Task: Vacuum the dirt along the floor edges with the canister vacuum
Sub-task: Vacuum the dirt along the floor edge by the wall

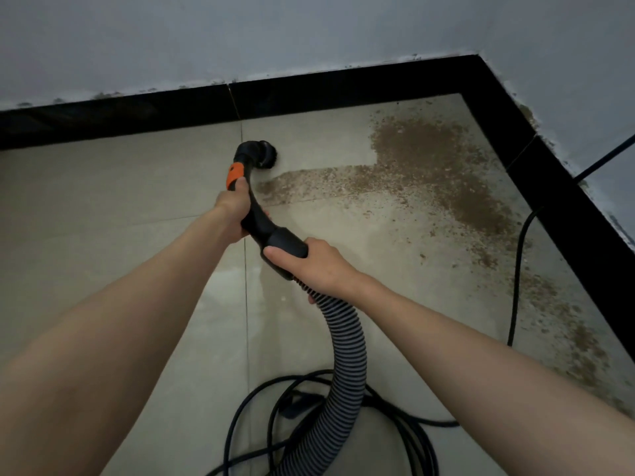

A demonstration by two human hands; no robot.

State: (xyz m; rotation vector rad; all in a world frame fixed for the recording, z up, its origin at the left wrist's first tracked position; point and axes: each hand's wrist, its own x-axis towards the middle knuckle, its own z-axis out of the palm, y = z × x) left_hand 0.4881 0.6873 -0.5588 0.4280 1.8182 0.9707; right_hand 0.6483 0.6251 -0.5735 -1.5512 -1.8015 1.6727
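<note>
At the middle of the view, my left hand (pixel 231 214) is wrapped around the curved black handle (pixel 256 214) of the vacuum wand, just below its orange collar (pixel 234 175), fingers curled tight around the tube. My right hand (pixel 318 266) grips the thick black cuff (pixel 287 249) where the handle joins the ribbed hose (pixel 343 355), thumb lying across the top. Both hands are closed on the tool.

Ahead of the left hand, the wand ends in a small round brush nozzle (pixel 257 153), sitting close to the pale tiled floor (pixel 120 201) near the black skirting (pixel 137 115) of the far wall. I cannot tell whether the bristles touch the tile.

To the right of the nozzle lies the dirt (pixel 429 159): a brown gritty patch filling the corner, thinning into a scatter that runs along the right-hand skirting toward me. A straight-edged pale strip cuts into the patch (it reads as a swept lane), and the floor to the left looks free of grit. I judge the job well under half done; the corner and the right edge remain.

A black power cord (pixel 515 269) trails along the right side and loops near my feet. The canister itself is out of view, the hose runs off the bottom edge, and the dim light blurs finer dust.
</note>
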